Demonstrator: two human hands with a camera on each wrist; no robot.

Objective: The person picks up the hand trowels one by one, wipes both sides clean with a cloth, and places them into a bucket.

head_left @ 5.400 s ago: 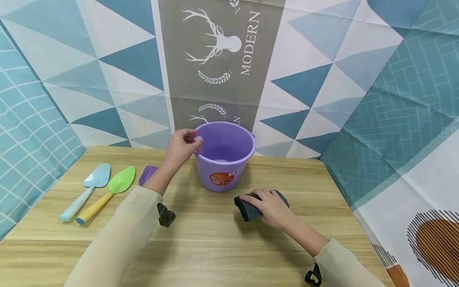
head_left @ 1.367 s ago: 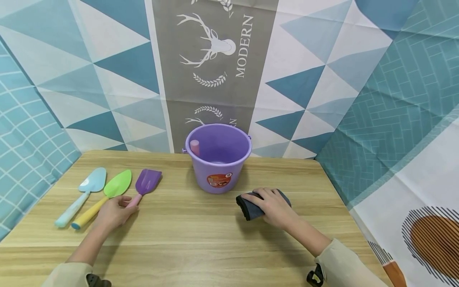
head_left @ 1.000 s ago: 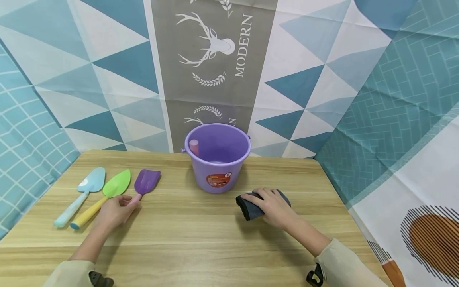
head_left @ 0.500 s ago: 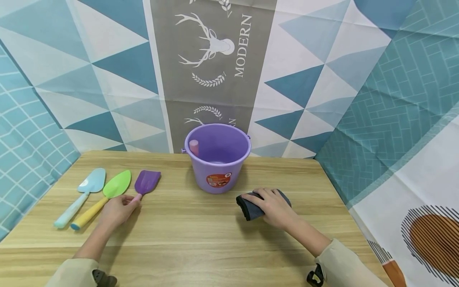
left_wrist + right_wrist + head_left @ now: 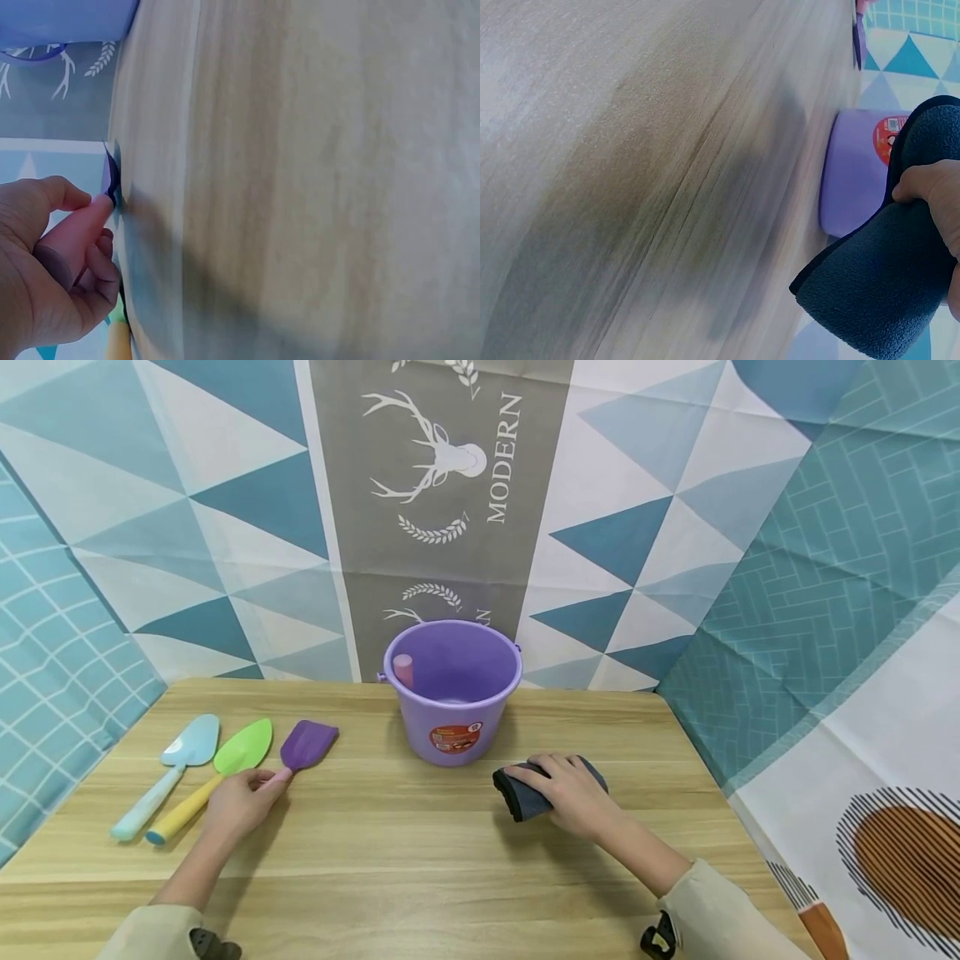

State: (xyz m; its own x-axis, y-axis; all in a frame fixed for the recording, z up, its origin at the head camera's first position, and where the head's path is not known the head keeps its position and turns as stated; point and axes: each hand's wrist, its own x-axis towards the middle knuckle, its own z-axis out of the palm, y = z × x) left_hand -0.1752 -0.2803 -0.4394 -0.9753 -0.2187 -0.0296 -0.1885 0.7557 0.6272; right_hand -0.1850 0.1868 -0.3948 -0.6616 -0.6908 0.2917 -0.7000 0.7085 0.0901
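Since the first frame the left hand (image 5: 238,806) has moved from the bucket's rim down to the purple shovel (image 5: 308,744) at the left of the table (image 5: 390,877), and the pink handle (image 5: 403,670) it held there now leans inside the bucket (image 5: 453,727), against its left wall. The right hand (image 5: 570,789) has stayed on the dark cloth (image 5: 525,800).

The purple shovel's own pink grip lies between the left thumb and the curled fingers, pinched with no gap; the left wrist view shows its butt end facing the palm, and the blade sits clear beyond the fingertips. Its long axis runs diagonally, blade pointing away from the person and to the right, grip back toward the person and left. Whether the blade touches the wood, I cannot tell.

Just left of that hand lies the green trowel (image 5: 243,747), yellow handle toward the person, with the light-blue trowel (image 5: 192,741) beside it. The right fingers bend over the rolled cloth and hold it, in front of the bucket and to its right.
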